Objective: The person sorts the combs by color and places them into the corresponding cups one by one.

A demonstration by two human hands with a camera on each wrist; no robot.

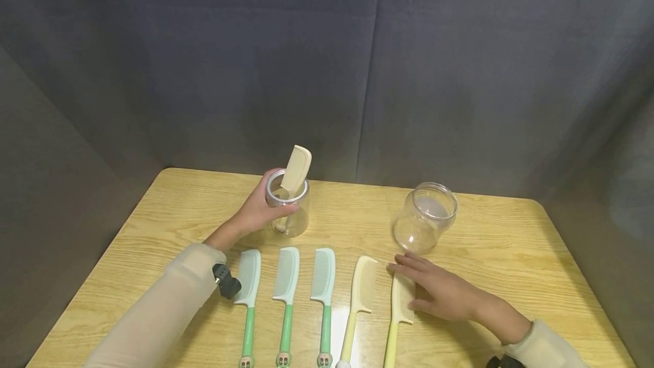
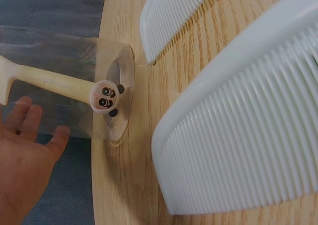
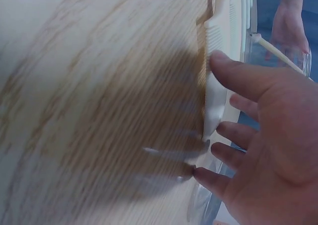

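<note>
The left hand (image 1: 258, 212) wraps the jar (image 1: 288, 203) holding a comb (image 1: 295, 170); steady it there. The right hand (image 1: 439, 291), fingers flat, should pinch the yellow comb (image 1: 400, 305) firmly before lifting.

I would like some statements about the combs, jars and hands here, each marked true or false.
1. The left hand grips a clear jar with a yellow comb standing in it. True.
2. Three green-handled combs lie on the table. True.
3. The right hand holds the second jar. False: it rests on a yellow comb on the table.
4. The second jar contains two combs. False: it is empty.
</note>
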